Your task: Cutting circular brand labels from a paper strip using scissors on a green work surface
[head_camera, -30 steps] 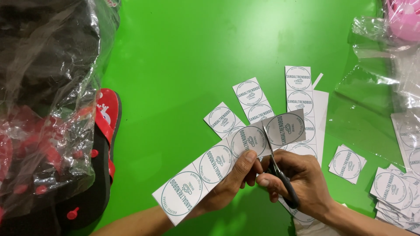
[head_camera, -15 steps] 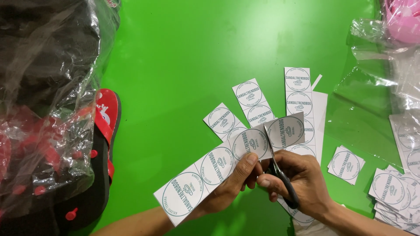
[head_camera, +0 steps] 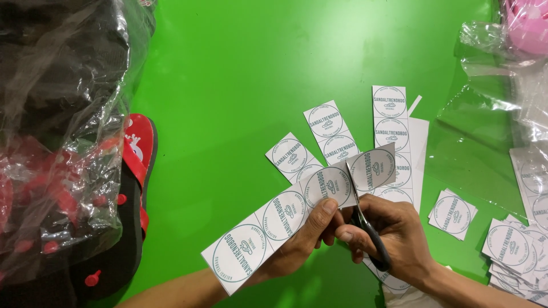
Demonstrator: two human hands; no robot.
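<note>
The green table [head_camera: 274,74] bears everything. Above it, the left hand [head_camera: 305,242] pinches the label strip [head_camera: 285,219]. The right hand [head_camera: 394,236] grips scissors [head_camera: 365,225], whose blades have advanced between the last two labels, so the end label now tilts nearly free.

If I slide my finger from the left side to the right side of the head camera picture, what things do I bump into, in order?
Clear plastic bag of sandals → red and black sandal → left hand holding the sticker strip → scissors in the right hand → single cut sticker → pile of cut stickers.
</note>
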